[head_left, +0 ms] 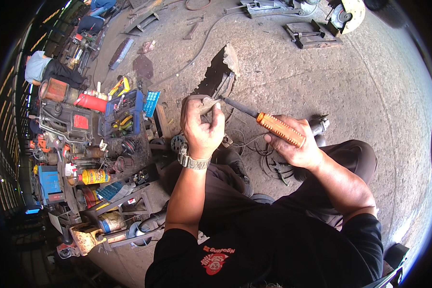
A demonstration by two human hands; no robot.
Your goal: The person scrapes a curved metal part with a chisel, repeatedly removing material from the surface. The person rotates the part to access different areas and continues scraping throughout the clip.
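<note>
My right hand (300, 145) is wrapped round a hand tool's ribbed orange handle (279, 128). Its dark straight shaft (242, 106) points left; whether it is a screwdriver or a file I cannot tell. At the shaft's tip, my left hand (201, 126) pinches a small greyish piece (207, 104) between thumb and fingers, its kind unclear. Tip and piece look close together, but contact cannot be made out. Just beyond my left hand is a dark, jagged-edged sheet-like piece (215, 72) with a pale crumpled edge; whether it joins the held piece is hidden.
Tools crowd the left side: a blue open toolbox (125, 113), a red cylinder (90, 102), a yellow can (95, 176). A cut-off saw (343, 18) stands far right on the concrete floor (293, 72). Cables (247, 144) lie between my legs. Another person (43, 67) sits far left.
</note>
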